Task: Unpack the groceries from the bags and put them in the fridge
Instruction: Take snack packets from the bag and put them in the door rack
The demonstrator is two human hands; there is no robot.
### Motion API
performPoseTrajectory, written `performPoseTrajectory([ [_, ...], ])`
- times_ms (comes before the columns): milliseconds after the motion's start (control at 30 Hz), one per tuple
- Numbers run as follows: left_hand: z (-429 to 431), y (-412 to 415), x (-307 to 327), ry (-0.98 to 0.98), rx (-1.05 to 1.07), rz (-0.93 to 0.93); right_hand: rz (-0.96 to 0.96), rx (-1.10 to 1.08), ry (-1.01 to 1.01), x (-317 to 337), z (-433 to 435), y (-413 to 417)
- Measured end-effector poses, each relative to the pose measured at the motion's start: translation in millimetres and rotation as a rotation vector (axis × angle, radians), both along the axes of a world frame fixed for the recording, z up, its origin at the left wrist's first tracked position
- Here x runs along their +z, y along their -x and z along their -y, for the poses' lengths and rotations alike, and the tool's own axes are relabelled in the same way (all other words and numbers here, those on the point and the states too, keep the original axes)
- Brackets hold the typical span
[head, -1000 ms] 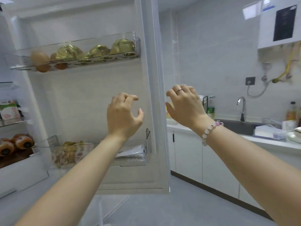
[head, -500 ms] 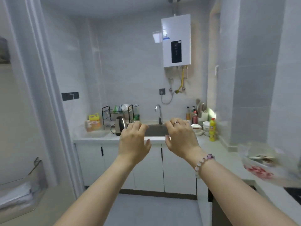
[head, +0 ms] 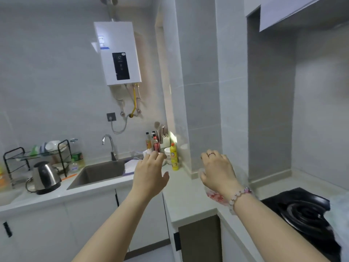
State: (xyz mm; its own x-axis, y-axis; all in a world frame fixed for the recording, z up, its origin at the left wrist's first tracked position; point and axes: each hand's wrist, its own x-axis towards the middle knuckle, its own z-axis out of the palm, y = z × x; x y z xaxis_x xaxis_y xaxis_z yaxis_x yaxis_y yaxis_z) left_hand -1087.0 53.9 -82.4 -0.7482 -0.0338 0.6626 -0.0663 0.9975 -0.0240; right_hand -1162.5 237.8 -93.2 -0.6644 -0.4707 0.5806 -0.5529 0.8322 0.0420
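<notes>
Both my hands are raised over the kitchen counter (head: 187, 197) and hold nothing. My left hand (head: 149, 176) hovers near the sink's right end with relaxed fingers. My right hand (head: 217, 173) hangs with loosely curled fingers above a clear plastic bag (head: 217, 197) with a red print, which lies on the counter in the corner and is mostly hidden behind my wrist. A second clear bag (head: 340, 208) shows at the right edge, beside the stove. The fridge is out of view.
A black gas stove (head: 302, 210) sits at the right. The sink (head: 102, 173) with its tap, a steel kettle (head: 46, 177), a dish rack (head: 37, 154) and bottles, among them a yellow one (head: 174, 157), line the counter. A water heater (head: 118, 53) hangs on the wall.
My view has swung right, from the open fridge door to the counter corner and stove. Both empty hands came along and now hang over the counter, the right above the red-printed bag.
</notes>
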Motion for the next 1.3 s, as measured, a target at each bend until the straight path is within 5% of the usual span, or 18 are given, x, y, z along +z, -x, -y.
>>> performPoseTrajectory([
  [700,-61,227,-63,-0.127,-0.17,0.164,0.186,-0.126,-0.057,-81,-38,163],
  [1300,1,490,-145,-0.075,-0.356,0.494,0.412,-0.295,-0.17,-131,54,372],
])
